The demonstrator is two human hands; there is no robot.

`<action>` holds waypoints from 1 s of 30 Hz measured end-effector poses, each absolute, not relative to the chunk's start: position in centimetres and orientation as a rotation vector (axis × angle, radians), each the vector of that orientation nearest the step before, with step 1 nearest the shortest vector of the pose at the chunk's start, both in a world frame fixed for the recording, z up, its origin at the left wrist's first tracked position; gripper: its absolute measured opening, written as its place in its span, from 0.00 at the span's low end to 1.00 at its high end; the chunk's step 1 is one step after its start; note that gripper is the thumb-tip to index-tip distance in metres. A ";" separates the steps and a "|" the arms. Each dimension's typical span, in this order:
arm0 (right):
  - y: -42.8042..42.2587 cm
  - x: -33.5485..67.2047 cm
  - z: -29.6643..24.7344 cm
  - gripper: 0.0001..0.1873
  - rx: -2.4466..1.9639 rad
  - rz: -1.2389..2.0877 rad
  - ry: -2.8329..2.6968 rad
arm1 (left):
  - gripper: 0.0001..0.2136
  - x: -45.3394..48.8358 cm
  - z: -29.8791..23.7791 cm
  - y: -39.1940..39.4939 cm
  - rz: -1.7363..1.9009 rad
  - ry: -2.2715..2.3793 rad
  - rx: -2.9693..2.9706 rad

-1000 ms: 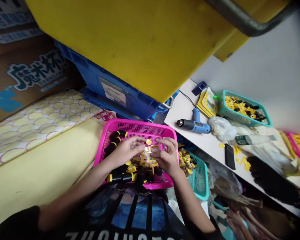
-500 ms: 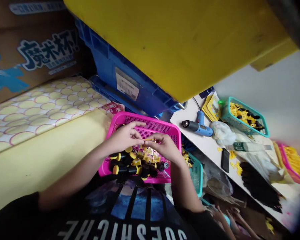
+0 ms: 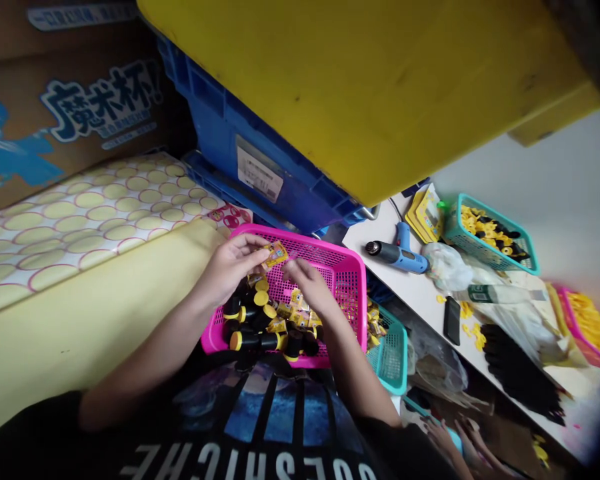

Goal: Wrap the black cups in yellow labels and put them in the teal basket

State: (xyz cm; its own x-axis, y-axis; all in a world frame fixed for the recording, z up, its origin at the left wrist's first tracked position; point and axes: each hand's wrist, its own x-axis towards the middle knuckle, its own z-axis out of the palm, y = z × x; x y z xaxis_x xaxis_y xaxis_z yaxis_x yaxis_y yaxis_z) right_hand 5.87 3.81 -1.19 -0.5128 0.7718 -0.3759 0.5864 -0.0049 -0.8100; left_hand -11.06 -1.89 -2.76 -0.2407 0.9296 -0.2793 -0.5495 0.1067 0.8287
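My left hand [image 3: 230, 263] is closed over the far left part of the pink basket [image 3: 353, 280], pinching a small printed yellow wrapper [image 3: 276, 255] between thumb and fingers. Just right of the wrapper is my right hand [image 3: 307, 283], apart from it. Its fingertips are blurred, and I cannot make out whether anything is in them. Below both hands, several black cylinders with yellow ends [image 3: 250, 340] fill the near left of the basket. A heap of similar yellow printed wrappers [image 3: 300, 307] lies beside them, partly hidden by my right wrist.
A large blue crate [image 3: 270, 160] and a yellow panel [image 3: 370, 87] stand close ahead. A teal basket [image 3: 393, 353] sits to the right. On the white table are a heat gun [image 3: 400, 257], a phone [image 3: 451, 320] and a bottle [image 3: 500, 293]. Another person's hands [image 3: 445, 433] show lower right.
My hands have come apart. The left has drawn back leftward and up, with the yellow wrapper now plainly showing in it; the right has moved slightly left and turned.
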 end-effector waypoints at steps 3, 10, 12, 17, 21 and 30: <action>2.8 4.4 -2.2 0.28 -1.654 1.330 -2.611 | 0.14 -12.0 -2.5 -2.1 1.496 1.243 0.535; 2.7 4.0 -2.4 0.17 -1.656 1.168 -2.702 | 0.10 -12.5 -2.4 -3.0 1.508 1.480 0.534; 3.8 5.8 -1.6 0.18 -1.602 1.282 -2.436 | 0.11 -12.7 -2.5 -3.1 1.471 1.474 0.558; 5.3 9.1 0.8 0.16 -1.139 1.714 -1.423 | 0.13 -12.5 -2.8 -3.1 1.388 1.450 0.684; 5.6 8.9 1.7 0.15 -1.016 1.818 -1.330 | 0.13 -11.9 -2.9 -2.8 1.367 1.460 0.801; 6.3 9.3 1.1 0.15 -1.030 1.926 -1.514 | 0.18 -11.4 -2.4 -2.5 1.325 1.454 0.873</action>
State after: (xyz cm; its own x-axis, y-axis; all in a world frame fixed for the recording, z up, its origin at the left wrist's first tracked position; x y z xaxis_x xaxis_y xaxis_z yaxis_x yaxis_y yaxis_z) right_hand 9.32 6.28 1.07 -0.6022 0.7533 -0.2644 0.0791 -0.2732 -0.9587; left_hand -11.36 -2.50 -2.38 -0.2945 0.9390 -0.1778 -0.0901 0.1579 0.9833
